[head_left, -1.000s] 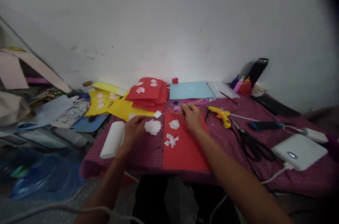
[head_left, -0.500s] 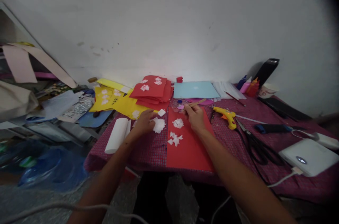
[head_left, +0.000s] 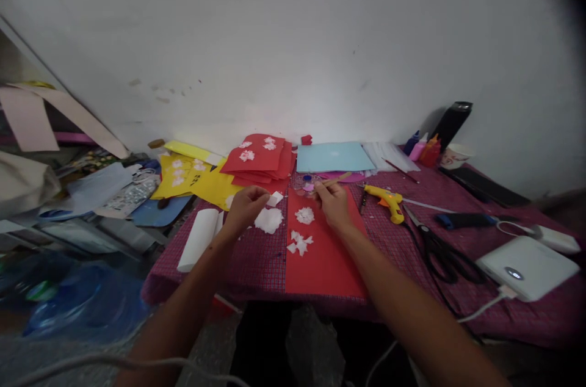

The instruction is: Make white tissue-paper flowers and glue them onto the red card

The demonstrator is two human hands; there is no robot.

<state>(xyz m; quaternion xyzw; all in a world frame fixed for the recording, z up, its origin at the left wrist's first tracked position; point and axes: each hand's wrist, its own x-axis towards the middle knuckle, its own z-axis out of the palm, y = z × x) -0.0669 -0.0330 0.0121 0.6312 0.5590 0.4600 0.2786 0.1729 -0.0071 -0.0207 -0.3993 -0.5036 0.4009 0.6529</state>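
Note:
My left hand (head_left: 247, 207) is closed in a pinch, its fingertips at the edge of a small white paper square (head_left: 275, 198). Just below lies a heap of white paper pieces (head_left: 268, 220) on the cloth. A flat wooden stick (head_left: 339, 179) is held in my closed right hand (head_left: 332, 204), over the upper part of a red paper sheet (head_left: 327, 265). On that sheet sit a ruffled white paper flower (head_left: 304, 215) and a looser cluster of white paper petals (head_left: 300, 243). Beside my right fingertips is a clear dish (head_left: 300, 180) with small coloured items in it.
A yellow glue gun (head_left: 387, 201), black scissors (head_left: 442, 249) and a white power bank (head_left: 526, 268) lie at right. A white paper roll (head_left: 199, 240) is at left. Red cards (head_left: 256, 161) and a light blue folder (head_left: 334, 157) lie at the back.
My left fingers have moved up from beside the white heap to the paper square and closed at its edge. My right hand keeps the stick in nearly the same place. The view has shifted slightly.

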